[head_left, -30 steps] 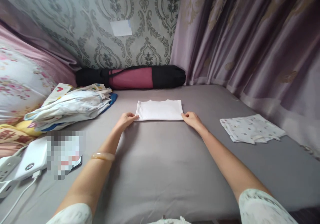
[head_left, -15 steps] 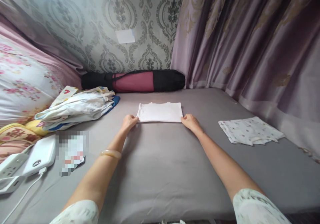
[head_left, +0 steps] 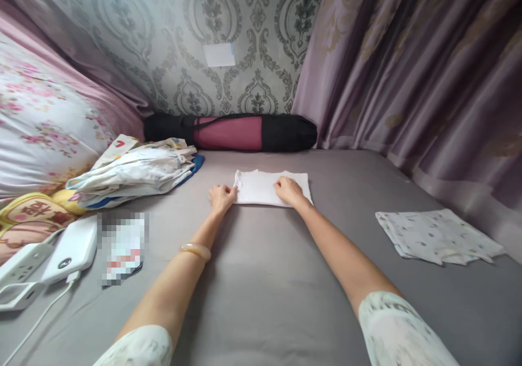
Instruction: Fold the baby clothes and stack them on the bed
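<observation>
A folded white cloth [head_left: 261,187] lies flat on the grey bedsheet [head_left: 265,279] in front of me. My left hand [head_left: 221,197] pinches the cloth's near left corner, fingers closed on the edge. My right hand [head_left: 287,190] rests on top of the cloth near its middle, fingers curled down and pressing on the fabric. A pale bangle [head_left: 196,250] sits on my left wrist.
A folded patterned cloth [head_left: 436,235] lies at the right. A pile of printed garments [head_left: 134,170] and floral pillows [head_left: 44,126] are at the left. A rolled black and red mat bag [head_left: 232,132] lies against the wall. A power bank [head_left: 71,249] and power strip [head_left: 18,273] are near left. Curtains [head_left: 408,72] hang on the right.
My right hand has left the cloth's right corner and moved left onto the middle of the cloth. The left hand keeps its corner. The view has shifted slightly.
</observation>
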A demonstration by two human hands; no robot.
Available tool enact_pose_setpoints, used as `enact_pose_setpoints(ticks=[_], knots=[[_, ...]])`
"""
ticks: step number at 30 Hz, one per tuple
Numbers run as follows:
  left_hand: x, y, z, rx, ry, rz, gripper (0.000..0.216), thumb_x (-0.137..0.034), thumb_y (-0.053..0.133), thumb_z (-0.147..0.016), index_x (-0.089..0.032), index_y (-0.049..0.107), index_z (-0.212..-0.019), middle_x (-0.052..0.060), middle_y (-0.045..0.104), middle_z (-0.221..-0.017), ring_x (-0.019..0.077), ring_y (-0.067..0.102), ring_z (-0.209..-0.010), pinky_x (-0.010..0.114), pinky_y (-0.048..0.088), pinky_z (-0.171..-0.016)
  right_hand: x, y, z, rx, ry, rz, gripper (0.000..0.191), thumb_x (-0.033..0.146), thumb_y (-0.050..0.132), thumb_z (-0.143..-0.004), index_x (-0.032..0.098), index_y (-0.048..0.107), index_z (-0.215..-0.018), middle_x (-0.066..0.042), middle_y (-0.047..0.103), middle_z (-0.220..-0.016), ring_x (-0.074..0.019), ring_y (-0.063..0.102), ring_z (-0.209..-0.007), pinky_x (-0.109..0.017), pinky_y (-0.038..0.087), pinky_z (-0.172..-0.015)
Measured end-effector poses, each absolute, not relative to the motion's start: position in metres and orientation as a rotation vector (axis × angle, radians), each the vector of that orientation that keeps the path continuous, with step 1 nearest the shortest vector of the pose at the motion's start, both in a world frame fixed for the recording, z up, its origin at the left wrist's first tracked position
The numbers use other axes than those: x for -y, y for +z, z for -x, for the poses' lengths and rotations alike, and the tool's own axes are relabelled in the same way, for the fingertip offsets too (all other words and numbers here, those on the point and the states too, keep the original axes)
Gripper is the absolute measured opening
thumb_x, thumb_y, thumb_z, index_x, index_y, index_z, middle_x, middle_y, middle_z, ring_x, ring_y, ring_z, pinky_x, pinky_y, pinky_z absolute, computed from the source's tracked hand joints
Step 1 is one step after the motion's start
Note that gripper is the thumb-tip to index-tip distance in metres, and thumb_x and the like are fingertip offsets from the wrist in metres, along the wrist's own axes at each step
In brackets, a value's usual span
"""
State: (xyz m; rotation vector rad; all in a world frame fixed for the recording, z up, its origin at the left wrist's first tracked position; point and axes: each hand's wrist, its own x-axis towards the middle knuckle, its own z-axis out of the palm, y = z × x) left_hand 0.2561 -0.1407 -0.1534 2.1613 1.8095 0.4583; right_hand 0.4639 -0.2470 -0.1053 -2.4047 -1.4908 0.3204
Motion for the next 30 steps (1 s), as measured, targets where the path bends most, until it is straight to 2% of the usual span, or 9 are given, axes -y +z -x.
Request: enact_pose_setpoints(ticks=[3, 6, 12, 18, 30], knots=[[0.145, -0.157, -0.257, -1.826, 0.498, -2.161, 0.04, -0.05, 0.048, -0.088, -0.019, 0.073, -0.086, 0.015, 0.066, -0.109, 0.0315, 0.056, -0.108, 0.037, 0.042, -0.089, 0.205, -0.116, -0.449, 1.562, 0.41, 2.232, 0.022, 0.026, 0.05, -0.092, 0.022, 0.072, -0.095, -0.007, 0.073, -0.104, -0.0208, 0.065, -0.101, -0.025, 0.046, -0.082], [0.149, -0.158, -0.257, -1.82, 0.515, -2.179, 0.037, -0.046, 0.046, -0.089, -0.019, 0.072, -0.087, 0.015, 0.064, -0.108, 0.031, 0.054, -0.109, 0.038, 0.041, -0.092, 0.166, -0.127, -0.44, 1.6, 0.457, 2.098, 0.023, 0.022, 0.051, -0.092, 0.02, 0.073, -0.097, -0.004, 0.074, -0.101, -0.0174, 0.065, -0.097, -0.021, 0.045, -0.081], [0.149, -0.16, -0.259, -1.836, 0.543, -2.174, 0.033, -0.038, 0.043, -0.092, -0.02, 0.071, -0.089, 0.013, 0.063, -0.108, 0.0288, 0.053, -0.108, 0.038, 0.04, -0.092, 0.113, -0.135, -0.426, 1.677, 0.468, 1.986, 0.024, 0.017, 0.05, -0.093, 0.02, 0.071, -0.105, -0.004, 0.073, -0.109, -0.0145, 0.064, -0.103, -0.019, 0.043, -0.086], [0.148, -0.163, -0.26, -1.838, 0.571, -2.158, 0.031, -0.035, 0.044, -0.091, -0.02, 0.07, -0.086, 0.012, 0.064, -0.107, 0.0285, 0.052, -0.106, 0.038, 0.04, -0.091, 0.095, -0.141, -0.419, 1.73, 0.504, 1.981, 0.019, 0.022, 0.056, -0.091, 0.021, 0.069, -0.105, -0.004, 0.072, -0.108, -0.0152, 0.063, -0.1, -0.021, 0.044, -0.084], [0.149, -0.162, -0.26, -1.828, 0.572, -2.139, 0.029, -0.032, 0.043, -0.092, -0.021, 0.069, -0.084, 0.012, 0.063, -0.107, 0.0282, 0.052, -0.106, 0.039, 0.04, -0.09, 0.094, -0.14, -0.414, 1.746, 0.451, 2.088, 0.015, 0.027, 0.05, -0.094, 0.023, 0.063, -0.101, -0.005, 0.069, -0.109, -0.0188, 0.061, -0.1, -0.026, 0.042, -0.082]])
